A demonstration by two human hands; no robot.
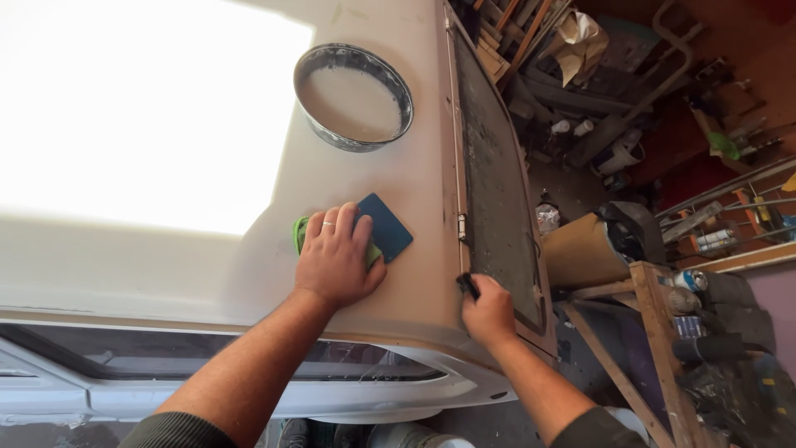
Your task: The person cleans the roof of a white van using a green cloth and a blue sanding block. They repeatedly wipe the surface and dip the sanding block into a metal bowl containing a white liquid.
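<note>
My left hand [336, 259] lies flat on a dusty beige vehicle roof [398, 191], pressing down a green cloth [299, 232] and a dark blue square pad [385, 226] that sticks out from under the fingers. A ring shows on one finger. My right hand [487, 311] is closed around a small black tool [468, 285] at the roof's right edge, just below a metal hinge [462, 226] of the dark framed hatch [496, 174].
A round grey-rimmed opening [354, 97] sits farther up the roof. Bright glare covers the roof's left part. Below the roof edge is a dark window [166, 357]. At right, a wooden stand [655, 332], a brown paper roll [580, 249] and workshop clutter fill the floor.
</note>
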